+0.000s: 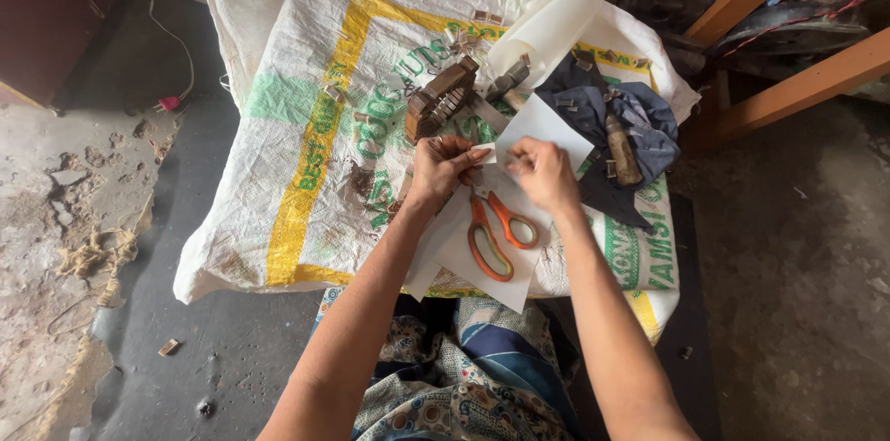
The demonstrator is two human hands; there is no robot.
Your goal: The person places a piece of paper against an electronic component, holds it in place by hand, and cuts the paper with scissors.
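Note:
My left hand (442,166) and my right hand (542,172) meet over a white woven sack (306,61) and together pinch a small strip of white paper (489,153). Just below them lie orange-handled scissors (496,232) on loose white paper sheets (482,265). Beyond my left hand stands a rusty slotted metal core (436,100). A wooden-handled tool (622,150) rests on a blue-grey cloth (640,121) to the right of my right hand.
A roll of white sheet (547,28) lies at the far side. Several small folded paper pieces are scattered on the sack. Orange wooden beams (797,79) stand at the right. Concrete floor (111,218) with a white cable lies at the left. Patterned cloth covers my lap.

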